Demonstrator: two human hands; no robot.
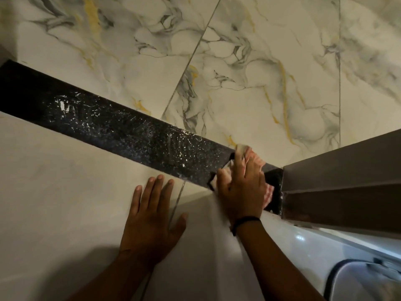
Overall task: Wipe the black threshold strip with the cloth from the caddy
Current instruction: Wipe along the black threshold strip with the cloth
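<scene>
Right hand (242, 187) pressed flat, fingers clamped on cloth (252, 158) at right end of black threshold strip (121, 127); left hand (152, 216) splayed open on floor (54, 192).

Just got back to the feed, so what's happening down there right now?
A person is crouched over the floor wiping the black threshold strip. The right hand presses a pinkish cloth onto the strip's right end, close to the brown door frame. The left hand lies flat, fingers spread, on the pale floor tile as a brace. White specks and smears show along most of the strip to the left.
</scene>
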